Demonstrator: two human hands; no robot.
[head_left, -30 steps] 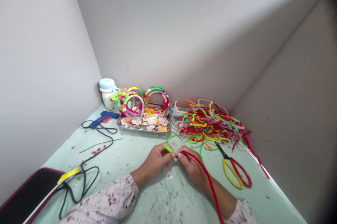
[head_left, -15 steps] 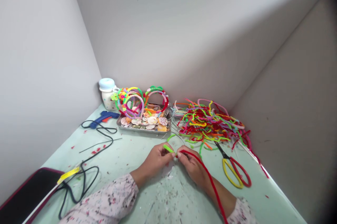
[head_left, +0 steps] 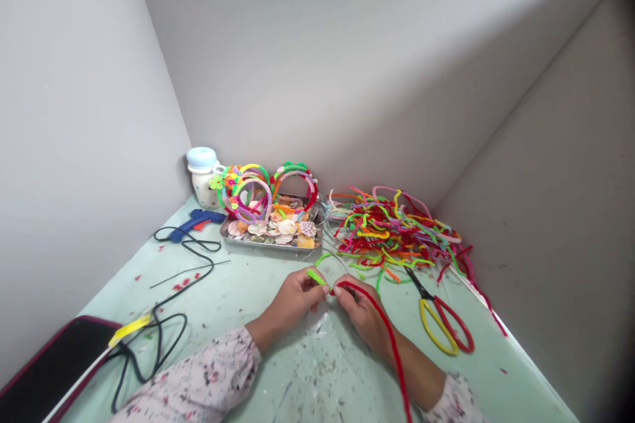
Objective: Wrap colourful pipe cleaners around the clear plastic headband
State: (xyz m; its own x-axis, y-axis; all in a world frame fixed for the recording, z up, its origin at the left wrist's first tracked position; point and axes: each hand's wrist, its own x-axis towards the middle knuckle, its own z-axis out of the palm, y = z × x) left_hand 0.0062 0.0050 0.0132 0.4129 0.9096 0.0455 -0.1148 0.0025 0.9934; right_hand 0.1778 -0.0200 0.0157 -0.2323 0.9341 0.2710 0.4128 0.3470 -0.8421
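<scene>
My left hand (head_left: 297, 297) pinches a piece wrapped in lime-green pipe cleaner (head_left: 316, 276) between thumb and fingers, above the middle of the table. Close beside it, my right hand (head_left: 361, 314) is closed on a red pipe cleaner (head_left: 384, 320). Its long tail runs back over the right wrist toward me. At the gap between my fingertips, a bit of red meets the green-wrapped piece. The fingers hide most of that joint, and I cannot tell how the two are fastened.
Beyond my hands stands a metal tray (head_left: 272, 247) of shells with several pipe-cleaner-wrapped hoops (head_left: 253, 194). Right of it lies a pile of pipe cleaners (head_left: 391, 231) near scissors (head_left: 441, 324). Leftward are a glue gun (head_left: 191, 224), black cord (head_left: 183, 287), a jar (head_left: 203, 178) and a dark flat device (head_left: 54, 363).
The loose red tail has swung a little to the left at its near end. Both hands keep their grip and nearly the same place.
</scene>
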